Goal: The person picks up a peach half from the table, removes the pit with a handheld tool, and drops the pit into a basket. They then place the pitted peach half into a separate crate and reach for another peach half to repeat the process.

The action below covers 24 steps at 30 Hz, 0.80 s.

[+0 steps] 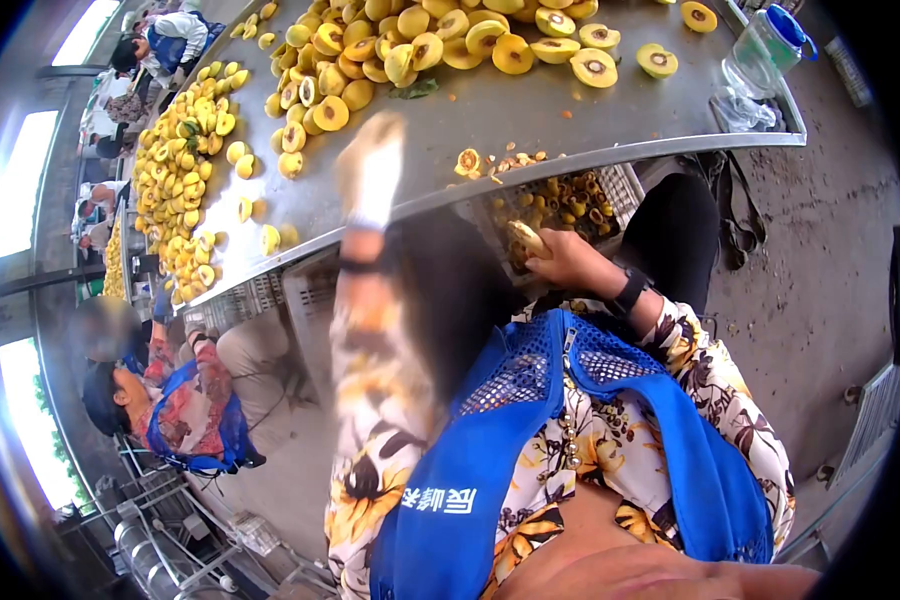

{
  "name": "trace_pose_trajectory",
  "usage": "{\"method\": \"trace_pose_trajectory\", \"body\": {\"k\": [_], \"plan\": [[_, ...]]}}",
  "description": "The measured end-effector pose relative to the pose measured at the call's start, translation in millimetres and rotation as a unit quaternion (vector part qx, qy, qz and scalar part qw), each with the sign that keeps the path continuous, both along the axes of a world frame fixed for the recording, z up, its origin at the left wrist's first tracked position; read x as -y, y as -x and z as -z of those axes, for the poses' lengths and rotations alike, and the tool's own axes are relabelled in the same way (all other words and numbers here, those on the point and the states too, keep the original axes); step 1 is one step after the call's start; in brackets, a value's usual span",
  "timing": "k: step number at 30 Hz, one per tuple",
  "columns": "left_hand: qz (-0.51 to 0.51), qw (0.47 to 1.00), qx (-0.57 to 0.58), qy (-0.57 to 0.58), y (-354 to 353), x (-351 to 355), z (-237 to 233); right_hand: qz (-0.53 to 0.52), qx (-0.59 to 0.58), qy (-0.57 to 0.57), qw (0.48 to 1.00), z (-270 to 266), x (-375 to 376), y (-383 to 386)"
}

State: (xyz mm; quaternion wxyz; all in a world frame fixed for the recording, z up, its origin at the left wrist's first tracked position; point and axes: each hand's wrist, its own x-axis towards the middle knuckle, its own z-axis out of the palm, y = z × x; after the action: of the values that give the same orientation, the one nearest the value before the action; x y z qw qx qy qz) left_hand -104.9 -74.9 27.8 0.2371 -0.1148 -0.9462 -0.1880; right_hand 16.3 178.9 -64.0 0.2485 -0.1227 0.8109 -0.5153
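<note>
My left hand [370,165], with something white over part of it, reaches over the metal table near the piled yellow peach halves [410,55]. Motion smears it, so its fingers and anything in them do not show clearly. Lower and to the right, my right hand [575,262] is closed on a yellow peach half [526,238], seen nearly edge-on. Below that hand and the table edge, a crate [625,190] holds several darker, pitted pieces. Small scraps and a torn piece of peach [468,162] lie along the table's near edge.
The metal table [450,130] has a raised rim. A clear jug with a blue lid [765,50] and a crumpled plastic bag [745,110] stand at its right corner. More peach halves [185,150] lie leftward. A co-worker [185,400] sits at left; others work farther back.
</note>
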Motion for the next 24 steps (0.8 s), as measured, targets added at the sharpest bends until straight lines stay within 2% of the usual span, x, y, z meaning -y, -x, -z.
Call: {"method": "trace_pose_trajectory", "body": {"k": [1,2,3,7,8,9,10,11,13,14,15,16,17,18,19,20,22,24], "plan": [[0.011,0.998,0.054,0.035,25.7,-27.8,-2.6,0.006,-0.014,0.007,1.000,-4.6,-0.8,-0.8],[0.006,0.988,0.144,0.053,53.5,-52.8,-0.5,-0.010,-0.082,0.037,0.996,-6.3,-5.3,-2.2],[0.012,0.973,0.218,0.071,84.0,-74.8,8.8,0.010,-0.069,0.032,0.997,-10.8,-7.8,-4.4],[0.024,0.957,0.274,0.093,157.2,-154.4,69.8,0.077,-0.048,0.006,0.996,-11.7,-30.7,-9.4],[0.058,0.971,0.204,0.109,161.2,-165.3,77.3,0.088,-0.032,-0.015,0.996,-15.4,-36.8,-9.6],[0.046,0.972,0.205,0.110,162.3,-172.1,88.2,0.097,-0.008,-0.035,0.995,-18.8,-40.8,-13.8],[0.033,0.975,0.197,0.099,166.6,-175.9,98.6,0.142,0.017,0.045,0.989,-23.2,-44.5,-14.8],[0.019,0.978,0.189,0.081,162.4,-160.2,95.8,0.152,-0.055,0.084,0.983,-8.6,-33.6,-20.5],[0.022,0.981,0.175,-0.085,162.8,-152.9,95.4,0.256,-0.018,0.122,0.959,-7.9,-35.0,-9.9],[0.029,0.980,0.175,-0.092,158.5,-151.8,95.8,0.281,-0.008,0.118,0.953,-16.8,-44.4,-3.3],[0.038,0.980,0.170,-0.098,157.1,-148.5,97.4,0.308,-0.008,0.161,0.938,-21.3,-50.1,4.0],[0.021,0.977,0.137,-0.164,158.3,-149.7,106.3,0.345,-0.034,0.116,0.931,-25.1,-57.5,10.7],[0.040,0.981,0.040,-0.185,176.8,-147.5,138.7,0.372,0.036,0.166,0.912,-36.0,-63.2,14.3],[0.024,0.944,0.221,-0.243,157.0,-150.3,105.9,0.381,0.023,0.175,0.908,-36.9,-71.1,17.8],[0.006,0.872,0.393,-0.292,136.9,-153.8,70.1,0.390,0.010,0.183,0.902,-36.8,-76.5,19.1],[0.114,0.770,0.437,-0.450,168.9,-138.7,124.4,0.390,-0.003,0.177,0.903,-40.1,-77.7,18.6],[0.104,0.764,0.421,-0.478,148.8,-142.0,111.8,0.390,-0.032,0.161,0.906,-45.3,-81.3,18.2],[0.106,0.769,0.402,-0.486,111.7,-146.1,72.1,0.383,-0.067,0.177,0.904,-45.0,-78.8,20.2]]}}
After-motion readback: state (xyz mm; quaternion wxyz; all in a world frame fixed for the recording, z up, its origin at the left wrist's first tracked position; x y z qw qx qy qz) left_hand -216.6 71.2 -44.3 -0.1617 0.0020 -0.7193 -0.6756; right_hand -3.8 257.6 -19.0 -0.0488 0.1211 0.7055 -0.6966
